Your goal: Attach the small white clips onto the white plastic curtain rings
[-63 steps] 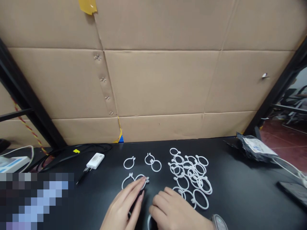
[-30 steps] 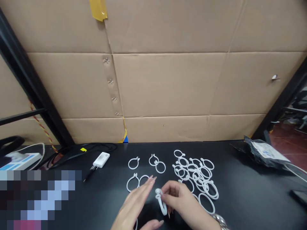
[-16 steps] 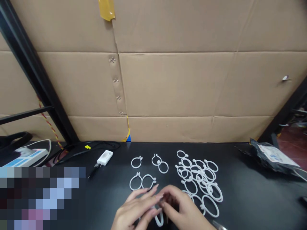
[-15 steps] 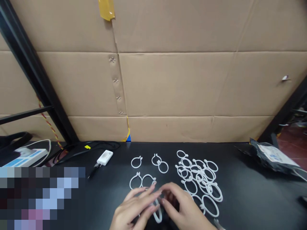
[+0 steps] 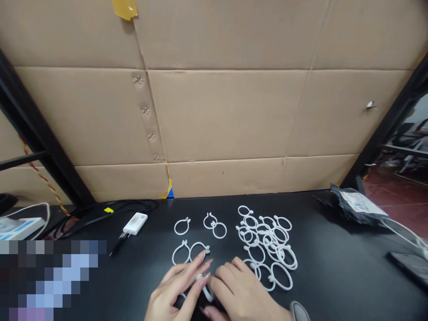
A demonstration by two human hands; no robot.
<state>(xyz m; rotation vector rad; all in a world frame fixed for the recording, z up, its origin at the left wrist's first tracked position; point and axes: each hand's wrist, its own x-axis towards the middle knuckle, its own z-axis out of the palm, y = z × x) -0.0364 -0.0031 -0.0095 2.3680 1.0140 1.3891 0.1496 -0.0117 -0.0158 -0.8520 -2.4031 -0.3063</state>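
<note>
At bottom centre, the left hand (image 5: 177, 290) pinches a white round plastic ring (image 5: 207, 294); the right hand (image 5: 239, 290) curls, grip hidden. Slack fingers could drop it.

Wore a grey, round-edged, metallic-looking band (image 5: 300, 311) with lighter rim on right wrist (image 5: 283, 313); had long, tapered fingernails (image 5: 201, 253) on left hand (image 5: 175, 287).

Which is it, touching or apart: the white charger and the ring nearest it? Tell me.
Apart: the head view shows a strip of black table between the white charger and the nearest ring.
</note>
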